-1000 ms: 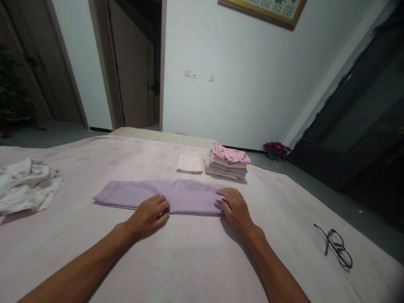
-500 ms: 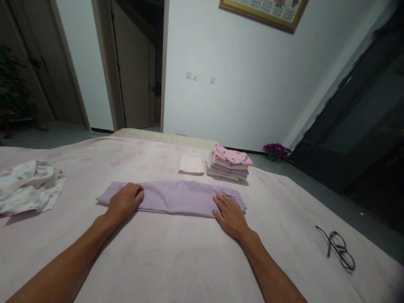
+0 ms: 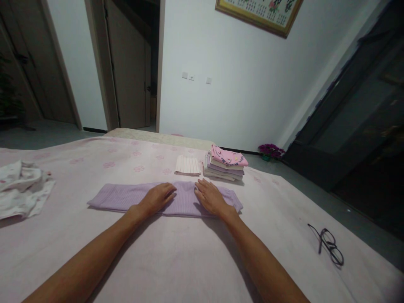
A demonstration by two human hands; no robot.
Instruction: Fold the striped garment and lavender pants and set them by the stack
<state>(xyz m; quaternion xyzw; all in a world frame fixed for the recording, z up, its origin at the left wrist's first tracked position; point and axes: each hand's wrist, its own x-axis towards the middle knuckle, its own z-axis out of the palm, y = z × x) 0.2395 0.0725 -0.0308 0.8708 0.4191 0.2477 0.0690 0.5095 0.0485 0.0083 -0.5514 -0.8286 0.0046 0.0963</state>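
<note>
A pair of lilac ribbed pants [image 3: 126, 197], folded into a long flat strip, lies across the bed in front of me. Its gathered waistband end points right. My left hand [image 3: 158, 198] rests over the middle of the strip with fingers stretched and slightly curved. Just right of it, my right hand [image 3: 210, 196] lies palm down on the cloth, fingers extended. Both hands are open, and a narrow band of lilac cloth shows between them. The cloth beneath each palm is hidden.
Beyond the pants sit a folded striped cloth [image 3: 187, 165] and a stack of folded clothes [image 3: 224, 163] with a pink top. A crumpled white garment [image 3: 22, 189] lies at left. Black eyeglasses [image 3: 330, 246] rest at right on the pink floral bedsheet [image 3: 176, 261].
Both hands have slid inward along the pants, the left moving right and the right moving left, so they are now close together. The view has shifted slightly.
</note>
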